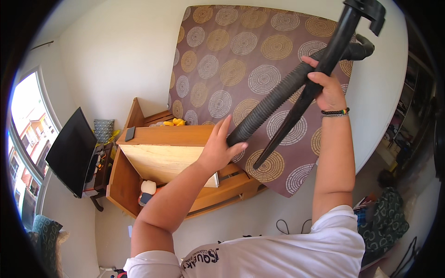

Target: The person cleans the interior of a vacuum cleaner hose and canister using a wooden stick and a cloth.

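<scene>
A black ribbed vacuum hose (278, 99) slants up to the right in front of me. My left hand (215, 147) curls around its lower end, thumb on one side and fingers on the other. Higher up, my right hand (328, 88) grips the hose together with a long smooth black vacuum tube (296, 111). This tube crosses the hose, tapering to a narrow tip at the bottom, with a hooked fitting at its top. Behind both stands a brown mattress (222, 65) with gold and silver circles, propped up against the wall.
A wooden bed frame (162, 134) with a pale board (162, 160) occupies the middle, a dark flat object (130, 134) on its edge. At left, a television (72, 153) stands by the window (32, 106). Patterned dark fabric (384, 217) lies at right; a thin black cable (282, 227) is on the floor.
</scene>
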The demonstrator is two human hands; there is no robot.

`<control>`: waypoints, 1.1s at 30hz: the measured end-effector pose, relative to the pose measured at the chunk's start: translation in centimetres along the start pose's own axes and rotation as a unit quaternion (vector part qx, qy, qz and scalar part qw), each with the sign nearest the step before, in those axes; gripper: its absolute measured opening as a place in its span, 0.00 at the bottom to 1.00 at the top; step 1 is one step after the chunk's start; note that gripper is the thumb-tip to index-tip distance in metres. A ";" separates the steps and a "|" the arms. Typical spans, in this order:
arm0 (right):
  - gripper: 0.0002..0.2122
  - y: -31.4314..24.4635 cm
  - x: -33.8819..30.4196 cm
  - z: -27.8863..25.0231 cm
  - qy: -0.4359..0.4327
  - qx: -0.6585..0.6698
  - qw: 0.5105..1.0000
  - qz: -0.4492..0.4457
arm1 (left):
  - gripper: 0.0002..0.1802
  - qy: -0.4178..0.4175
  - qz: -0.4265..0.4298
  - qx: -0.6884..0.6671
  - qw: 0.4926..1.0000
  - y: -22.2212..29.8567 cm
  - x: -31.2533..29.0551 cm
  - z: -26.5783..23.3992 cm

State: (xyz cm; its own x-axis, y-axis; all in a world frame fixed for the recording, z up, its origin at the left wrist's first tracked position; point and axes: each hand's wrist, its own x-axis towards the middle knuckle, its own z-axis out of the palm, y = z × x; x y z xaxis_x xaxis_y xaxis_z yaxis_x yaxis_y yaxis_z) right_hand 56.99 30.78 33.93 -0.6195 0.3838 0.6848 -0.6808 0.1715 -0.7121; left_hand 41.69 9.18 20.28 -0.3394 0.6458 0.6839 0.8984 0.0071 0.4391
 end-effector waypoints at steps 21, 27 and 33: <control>0.19 10.5 -8.0 0.3 0.454 -0.310 0.809 -0.207 | 0.10 0.252 0.009 -0.155 0.955 13.5 9.3 -16.3; 0.44 4.7 -7.3 -4.3 0.553 -0.193 0.765 -0.270 | 0.12 0.354 -0.095 0.072 0.928 11.5 1.3 -24.9; 0.53 1.8 -7.6 -12.3 0.642 -0.271 0.707 -0.118 | 0.16 0.297 -0.214 0.159 0.917 4.7 -8.2 -33.7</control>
State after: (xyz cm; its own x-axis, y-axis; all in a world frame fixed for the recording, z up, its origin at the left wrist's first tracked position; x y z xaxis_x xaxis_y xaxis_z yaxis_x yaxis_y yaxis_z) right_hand 65.26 39.33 25.53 0.5893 0.7349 0.3356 -0.2414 0.5566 -0.7949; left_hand 39.37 -21.79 36.35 -0.6875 0.0032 0.7262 0.6509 0.4462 0.6142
